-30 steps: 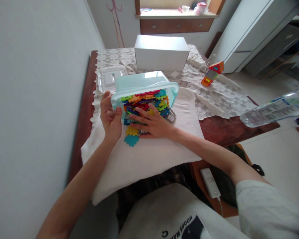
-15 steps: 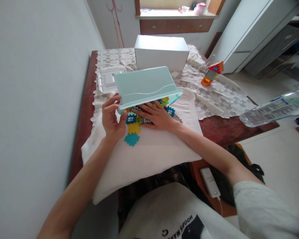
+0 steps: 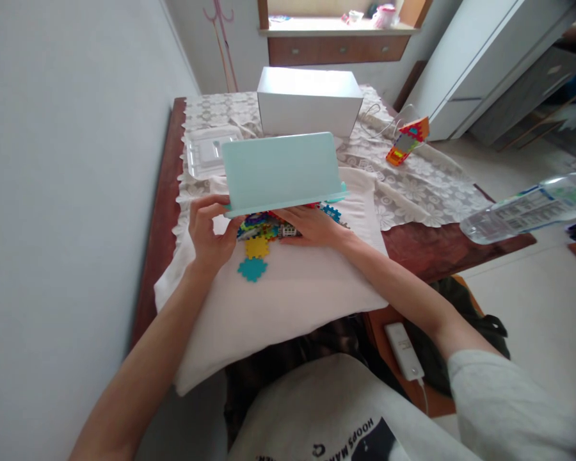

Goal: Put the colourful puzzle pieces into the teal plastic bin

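Note:
My left hand point(image 3: 210, 232) grips the left end of the rim of a pale mint plastic bin point(image 3: 283, 171), which is tipped on its side with its opening towards me. Colourful interlocking plastic pieces point(image 3: 264, 227) lie in a heap at the bin's mouth. My right hand point(image 3: 313, 225) rests flat over the heap with its fingers stretched out, and its fingertips are hidden under the rim. A yellow piece point(image 3: 256, 248) and a teal piece point(image 3: 253, 269) lie on the white cloth point(image 3: 288, 301) nearer to me.
A white box point(image 3: 310, 109) stands behind the bin. On the left is a clear plastic tray point(image 3: 206, 152). A small toy house point(image 3: 407, 141) built of such pieces sits at the right. A plastic bottle point(image 3: 523, 208) juts in at the far right. A wall point(image 3: 77, 160) closes off the left side.
The bin has tipped further over, its rim coming lower over the pieces. More pieces lie bunched by my left thumb. My right hand has slid slightly right, its fingers now partly under the rim.

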